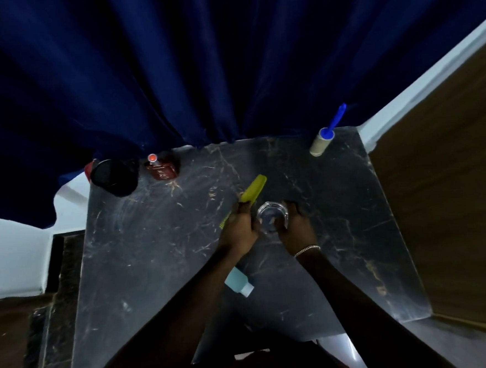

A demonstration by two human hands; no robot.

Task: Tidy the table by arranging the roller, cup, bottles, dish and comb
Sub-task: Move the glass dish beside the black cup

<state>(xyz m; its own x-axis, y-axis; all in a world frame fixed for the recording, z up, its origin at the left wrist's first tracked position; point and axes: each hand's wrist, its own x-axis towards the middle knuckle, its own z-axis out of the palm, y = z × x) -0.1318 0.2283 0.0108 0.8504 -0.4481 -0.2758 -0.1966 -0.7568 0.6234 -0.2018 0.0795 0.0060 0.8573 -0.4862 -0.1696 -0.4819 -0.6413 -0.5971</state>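
Left hand [238, 227]: fingers closed around the yellow-green comb [252, 193], lifted at a slant.
Right hand [295, 226]: curled round the clear glass dish [273, 217] on the dark table [153, 233].

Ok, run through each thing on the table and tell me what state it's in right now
Comb: held in left hand.
Glass dish: upright, right hand on it.
Turquoise bottle: lying down, capped.
Red bottle: upright.
Black cup: standing.
Lint roller: lying at the table's far corner.

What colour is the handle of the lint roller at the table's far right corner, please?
Bright blue handle, clearest in the head view.
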